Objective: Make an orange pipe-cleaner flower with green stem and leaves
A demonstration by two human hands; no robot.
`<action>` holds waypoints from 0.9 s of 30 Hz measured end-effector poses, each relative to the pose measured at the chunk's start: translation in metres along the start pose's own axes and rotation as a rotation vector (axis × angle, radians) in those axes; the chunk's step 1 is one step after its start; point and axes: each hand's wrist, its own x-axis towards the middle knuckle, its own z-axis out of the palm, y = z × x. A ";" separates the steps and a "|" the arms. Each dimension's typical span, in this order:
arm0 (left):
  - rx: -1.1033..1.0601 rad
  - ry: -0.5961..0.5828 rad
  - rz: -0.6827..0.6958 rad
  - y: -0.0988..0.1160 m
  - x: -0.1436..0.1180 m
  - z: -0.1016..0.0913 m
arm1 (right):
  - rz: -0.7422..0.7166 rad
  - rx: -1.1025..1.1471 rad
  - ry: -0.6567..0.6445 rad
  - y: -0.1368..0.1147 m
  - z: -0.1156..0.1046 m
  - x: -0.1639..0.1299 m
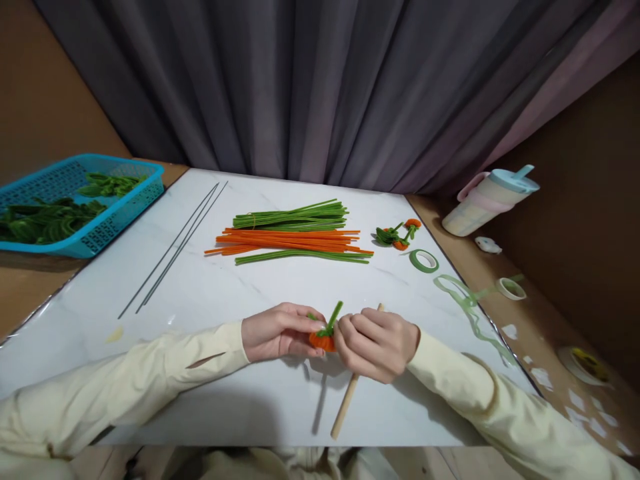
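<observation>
Both hands [330, 337] around a small orange coil [323, 342] with green stem [333, 317].

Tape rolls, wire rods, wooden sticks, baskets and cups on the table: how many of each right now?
Tape rolls: 2, green tape roll and pale tape roll
Wire rods: 3
Wooden stick: 1, under the right hand
Blue basket: 1
Lidded cup: 1
Total: 8
</observation>
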 end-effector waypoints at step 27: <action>0.664 0.260 0.538 0.002 -0.010 0.010 | 0.976 0.666 0.084 -0.030 0.009 0.010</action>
